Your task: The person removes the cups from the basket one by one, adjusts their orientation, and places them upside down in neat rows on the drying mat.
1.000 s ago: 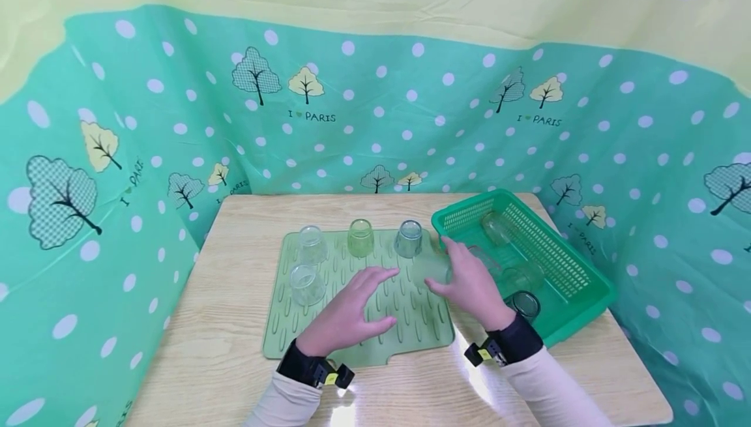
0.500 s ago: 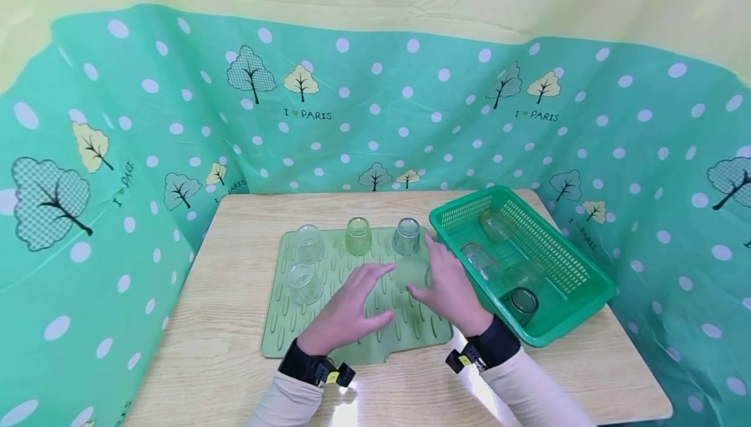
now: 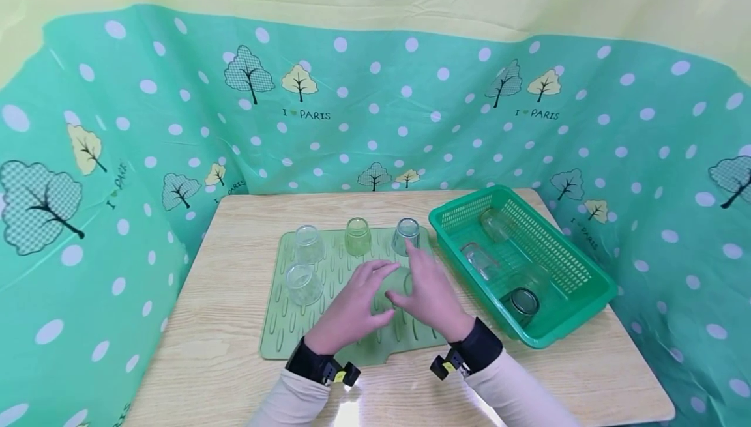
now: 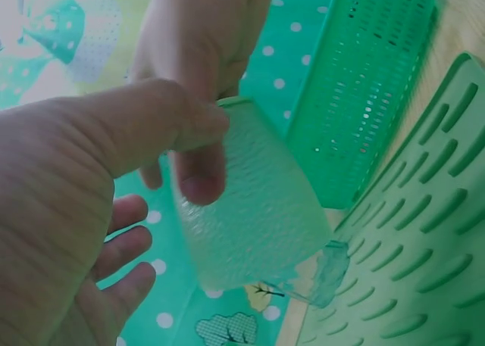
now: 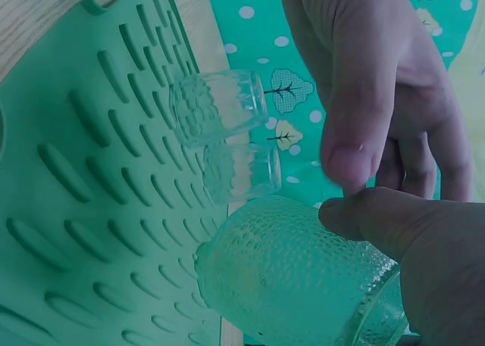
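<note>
Over the green drying mat, my right hand grips a clear textured drinking glass, thumb pressed on its side near the rim. The glass is tilted in the right wrist view and faint against the mat in the head view. My left hand is beside it with fingers loosely curved; its thumb comes close to the glass at the rim end. On the mat, two clear glasses stand upside down at the left, with a green glass and a blue-grey glass along the back.
To the right, a green plastic basket stands at an angle, holding several glasses, among them a dark glass and a red-rimmed clear glass. The wooden table is bordered by a polka-dot curtain behind and at both sides.
My right hand has carried the glass left, from beside the basket to over the mat close to my left hand. The left hand has hardly moved.
</note>
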Action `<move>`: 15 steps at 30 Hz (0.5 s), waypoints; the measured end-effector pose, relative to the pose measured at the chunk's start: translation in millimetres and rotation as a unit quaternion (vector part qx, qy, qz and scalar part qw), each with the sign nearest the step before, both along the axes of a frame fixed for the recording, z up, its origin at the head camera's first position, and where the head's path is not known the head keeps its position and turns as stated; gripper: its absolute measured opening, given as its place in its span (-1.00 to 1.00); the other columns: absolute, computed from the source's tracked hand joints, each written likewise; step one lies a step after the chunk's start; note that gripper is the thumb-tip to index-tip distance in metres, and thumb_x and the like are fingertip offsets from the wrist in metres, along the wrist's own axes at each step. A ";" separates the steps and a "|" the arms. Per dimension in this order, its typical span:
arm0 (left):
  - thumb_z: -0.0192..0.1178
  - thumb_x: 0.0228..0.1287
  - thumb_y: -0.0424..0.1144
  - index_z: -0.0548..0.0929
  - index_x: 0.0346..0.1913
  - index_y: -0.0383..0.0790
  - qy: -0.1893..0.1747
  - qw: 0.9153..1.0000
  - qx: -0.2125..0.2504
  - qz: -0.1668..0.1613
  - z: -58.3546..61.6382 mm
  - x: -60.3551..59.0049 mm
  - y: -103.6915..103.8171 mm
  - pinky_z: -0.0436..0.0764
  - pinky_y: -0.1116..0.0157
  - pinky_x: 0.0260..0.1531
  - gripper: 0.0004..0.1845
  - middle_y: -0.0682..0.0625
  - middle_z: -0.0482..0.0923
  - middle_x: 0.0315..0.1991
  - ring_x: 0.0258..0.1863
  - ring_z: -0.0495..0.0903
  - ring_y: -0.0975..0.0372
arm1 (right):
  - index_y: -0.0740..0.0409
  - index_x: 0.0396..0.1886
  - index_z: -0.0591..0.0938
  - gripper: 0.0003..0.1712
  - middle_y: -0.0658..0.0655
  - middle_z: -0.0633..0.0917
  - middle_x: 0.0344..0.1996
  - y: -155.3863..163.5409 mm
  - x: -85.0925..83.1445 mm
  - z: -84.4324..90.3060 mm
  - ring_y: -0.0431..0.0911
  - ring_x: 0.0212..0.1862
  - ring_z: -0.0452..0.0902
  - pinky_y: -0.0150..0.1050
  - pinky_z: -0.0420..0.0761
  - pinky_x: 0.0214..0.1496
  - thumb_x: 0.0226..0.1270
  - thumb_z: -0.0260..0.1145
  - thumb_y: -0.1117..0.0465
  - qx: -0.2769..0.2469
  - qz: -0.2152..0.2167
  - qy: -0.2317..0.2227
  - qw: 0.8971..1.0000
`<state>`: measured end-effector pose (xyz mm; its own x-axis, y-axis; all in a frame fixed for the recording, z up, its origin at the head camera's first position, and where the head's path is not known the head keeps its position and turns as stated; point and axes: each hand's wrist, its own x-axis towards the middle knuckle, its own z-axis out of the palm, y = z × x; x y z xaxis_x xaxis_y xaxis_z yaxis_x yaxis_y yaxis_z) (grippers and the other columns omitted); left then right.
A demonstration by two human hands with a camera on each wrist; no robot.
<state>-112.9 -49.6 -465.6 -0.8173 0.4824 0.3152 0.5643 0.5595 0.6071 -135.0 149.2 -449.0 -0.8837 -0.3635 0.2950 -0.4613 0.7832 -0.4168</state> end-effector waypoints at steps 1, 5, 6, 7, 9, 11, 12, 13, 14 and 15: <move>0.50 0.16 -0.16 0.23 0.61 0.04 0.003 1.000 -0.006 0.002 -1.3 -0.7 1.1 0.47 0.07 0.41 -0.03 -0.07 0.26 0.51 0.49 0.26 0.12 | 0.40 0.60 0.11 0.33 0.39 0.53 0.31 -1.6 0.1 -0.5 0.23 0.31 0.50 0.17 0.58 0.31 0.03 0.68 -0.05 -0.003 0.002 -0.003 1.000; 0.49 0.14 -0.16 0.28 0.58 -0.06 0.013 0.999 -0.031 0.013 -6.0 -2.6 5.4 0.43 0.05 0.43 -0.06 -0.11 0.28 0.50 0.49 0.27 0.08 | 0.37 0.62 0.08 0.35 0.41 0.49 0.37 -7.3 0.3 -2.7 0.24 0.35 0.47 0.17 0.55 0.35 0.02 0.68 -0.02 -0.020 0.009 -0.010 1.000; 0.49 0.14 -0.16 0.30 0.57 -0.10 0.014 0.999 -0.034 0.015 -7.1 -2.8 6.5 0.42 0.03 0.44 -0.07 -0.12 0.29 0.49 0.48 0.28 0.06 | 0.36 0.63 0.07 0.36 0.41 0.46 0.40 -8.7 0.4 -3.2 0.24 0.37 0.45 0.17 0.52 0.38 0.02 0.68 -0.02 -0.020 0.008 -0.012 1.000; 0.49 0.14 -0.16 0.32 0.56 -0.14 0.016 0.999 -0.038 0.017 -8.7 -3.0 7.8 0.41 0.02 0.45 -0.08 -0.13 0.29 0.49 0.48 0.29 0.04 | 0.36 0.63 0.08 0.36 0.41 0.44 0.41 -10.0 0.5 -3.8 0.24 0.38 0.44 0.16 0.51 0.40 0.01 0.68 -0.03 -0.021 0.008 -0.012 1.000; 0.50 0.12 -0.19 0.35 0.53 -0.21 0.016 0.999 -0.041 0.020 -11.4 -3.0 10.2 0.38 0.02 0.47 -0.11 -0.15 0.31 0.48 0.47 0.30 0.01 | 0.37 0.62 0.09 0.36 0.41 0.41 0.45 -12.5 1.0 -4.8 0.24 0.41 0.42 0.14 0.48 0.43 -0.01 0.68 -0.03 -0.018 0.007 -0.015 1.000; 0.50 0.10 -0.20 0.39 0.49 -0.27 0.021 0.999 -0.044 0.022 -14.1 -2.7 12.6 0.36 0.02 0.48 -0.13 -0.17 0.34 0.45 0.46 0.31 -0.02 | 0.37 0.62 0.10 0.36 0.40 0.41 0.45 -14.9 1.9 -5.7 0.24 0.40 0.43 0.14 0.49 0.42 -0.02 0.68 -0.04 -0.012 0.004 -0.023 1.000; 0.50 0.10 -0.20 0.39 0.48 -0.29 0.025 0.998 -0.048 0.023 -15.9 -2.6 13.6 0.36 0.02 0.49 -0.13 -0.18 0.35 0.44 0.46 0.32 -0.02 | 0.37 0.62 0.10 0.36 0.39 0.42 0.44 -15.9 2.6 -6.1 0.23 0.40 0.43 0.14 0.49 0.42 -0.03 0.68 -0.03 -0.007 0.001 -0.028 1.000; 0.50 0.10 -0.20 0.40 0.48 -0.30 0.028 0.998 -0.051 0.025 -17.7 -2.4 14.5 0.35 0.03 0.49 -0.14 -0.20 0.37 0.43 0.45 0.32 -0.03 | 0.37 0.62 0.10 0.35 0.39 0.44 0.43 -16.9 3.2 -6.5 0.23 0.39 0.44 0.14 0.50 0.41 -0.02 0.67 -0.02 -0.004 0.000 -0.034 0.999; 0.50 0.09 -0.20 0.40 0.47 -0.32 0.031 0.998 -0.055 0.027 -19.3 -2.2 15.3 0.35 0.03 0.49 -0.14 -0.20 0.38 0.42 0.44 0.33 -0.03 | 0.37 0.62 0.09 0.35 0.39 0.45 0.43 -17.9 3.6 -7.1 0.23 0.39 0.44 0.14 0.50 0.41 -0.03 0.67 -0.01 -0.002 0.000 -0.040 0.999; 0.50 0.10 -0.19 0.41 0.46 -0.32 0.034 0.997 -0.059 0.030 -20.6 -1.8 15.8 0.36 0.03 0.48 -0.14 -0.20 0.39 0.41 0.44 0.33 -0.04 | 0.36 0.62 0.09 0.35 0.39 0.47 0.41 -18.7 4.1 -7.6 0.23 0.38 0.45 0.14 0.51 0.40 -0.04 0.66 0.01 -0.001 -0.001 -0.045 0.999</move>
<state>-114.7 -33.8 -486.3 -0.8239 0.4707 0.3155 0.5661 0.6584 0.4961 -131.0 130.5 -456.5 -0.9072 -0.3615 0.2152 -0.4207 0.7830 -0.4582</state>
